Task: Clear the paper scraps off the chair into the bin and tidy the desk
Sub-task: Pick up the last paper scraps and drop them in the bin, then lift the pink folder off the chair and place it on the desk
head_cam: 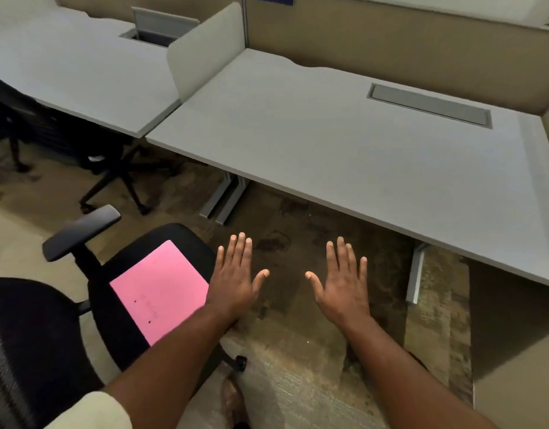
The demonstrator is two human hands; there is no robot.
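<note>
Head view looks down on both hands, spread flat with fingers wide and holding nothing, in the lower middle of the frame above the carpet. The left hand (234, 275) is just beside the pink paper (160, 291), which lies flat on the black seat of the chair (118, 335) at lower left. The right hand (344, 280) is well apart from it, so the left one is the nearer for a pick. The sheet's long axis runs from upper left toward lower right, and its right edge passes under the left forearm. The armrest (81, 230) stands to the upper left of the sheet. The desk (329, 134) fills the upper right. No bin is visible.
</note>
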